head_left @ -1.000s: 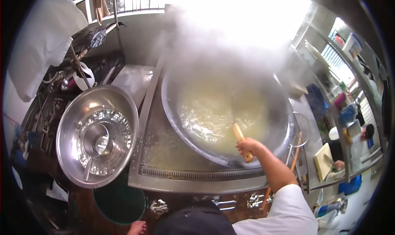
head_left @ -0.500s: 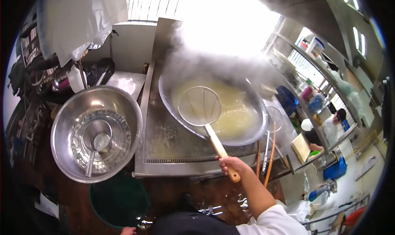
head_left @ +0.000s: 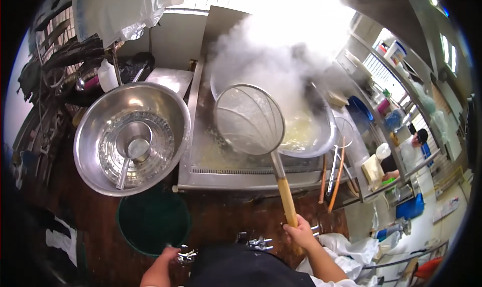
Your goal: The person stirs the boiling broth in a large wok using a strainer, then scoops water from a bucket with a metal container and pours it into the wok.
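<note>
One strainer (head_left: 249, 119) up, near side of the wok (head_left: 329, 132), my right hand (head_left: 299, 233) clasping its handle (head_left: 286, 199)! My left hand (head_left: 169, 254), near the green tub (head_left: 154, 224): grip, can't tell.

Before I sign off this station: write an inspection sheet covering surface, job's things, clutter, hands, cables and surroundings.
Surface: steel top specked left of the wok.
Job's things: strainer raised in front of the wok, which holds pale liquid.
Clutter: bowl with ladle inside; second strainer right of the wok.
Hands: right hand grips the strainer's handle; left hand low by the green tub, grip unclear.
Cables: nothing seen; orange rods or hoses at right, can't tell which.
Surroundings: thick steam over the wok; another person beyond, at right.
</note>
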Demonstrator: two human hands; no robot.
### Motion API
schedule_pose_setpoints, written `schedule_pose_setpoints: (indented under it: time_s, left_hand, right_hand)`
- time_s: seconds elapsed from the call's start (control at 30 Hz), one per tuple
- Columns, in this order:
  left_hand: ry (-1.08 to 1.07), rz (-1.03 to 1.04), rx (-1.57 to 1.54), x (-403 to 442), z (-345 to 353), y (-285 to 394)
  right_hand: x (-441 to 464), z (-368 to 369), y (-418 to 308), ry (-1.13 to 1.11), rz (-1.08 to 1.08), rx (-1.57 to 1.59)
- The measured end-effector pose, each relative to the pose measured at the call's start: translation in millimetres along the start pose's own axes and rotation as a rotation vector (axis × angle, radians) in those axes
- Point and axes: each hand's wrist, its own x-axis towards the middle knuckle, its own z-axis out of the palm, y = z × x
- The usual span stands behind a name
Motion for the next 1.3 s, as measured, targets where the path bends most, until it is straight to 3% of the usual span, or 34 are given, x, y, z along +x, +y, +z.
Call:
schedule_pose_setpoints:
  time_s: [0.03, 0.07, 0.13, 0.2, 0.23, 0.43, 0.53, 0.63, 0.73, 0.8, 0.87, 0.9, 1.03, 1.3]
  left_hand:
    - [-0.044, 0.029, -0.025, 3, -1, 2]
    - [-0.051, 0.031, -0.006, 4, -1, 3]
    - [-0.107, 0.007, -0.129, 9, -2, 10]
    - [-0.024, 0.030, -0.142, -12, 0, 22]
    - [-0.012, 0.014, -0.173, -13, -3, 19]
    - [0.034, -0.079, -0.113, -23, -4, -10]
    - [0.063, -0.128, -0.109, -39, -2, -19]
    - [0.092, -0.104, -0.068, -40, 4, -22]
    - [0.127, -0.090, -0.040, -44, 17, -10]
    - [0.155, -0.077, -0.031, -50, 28, 1]
    - [0.171, -0.087, -0.018, -56, 37, 18]
    - [0.178, -0.091, -0.014, -59, 42, 30]
    - [0.197, -0.101, 0.020, -65, 76, 83]
    - [0.196, 0.138, -0.048, -77, 163, 152]
  right_hand:
    - [-7, -8, 0, -0.064, 0.073, 0.004]
    - [-4, -16, 8, 0.012, 0.050, -0.068]
    - [15, -31, 56, 0.327, -0.235, -0.475]
    - [-5, -22, 35, 0.236, -0.248, -0.461]
    - [-15, -19, 20, 0.173, -0.110, -0.440]
    - [-9, -27, 47, 0.346, -0.273, -0.521]
    - [-7, -42, 55, 0.145, -0.241, -0.346]
    - [-9, -39, 35, 0.344, -0.099, -0.514]
    - [-4, -45, 53, 0.258, -0.177, -0.402]
    - [-1, -61, 48, 0.223, -0.115, -0.374]
    - [9, -80, 58, 0.175, -0.177, -0.132]
    - [11, -95, 51, 0.120, -0.061, 0.053]
    - [36, -168, 47, 0.146, 0.000, 0.337]
    - [180, -299, 62, 0.497, -0.091, 0.549]
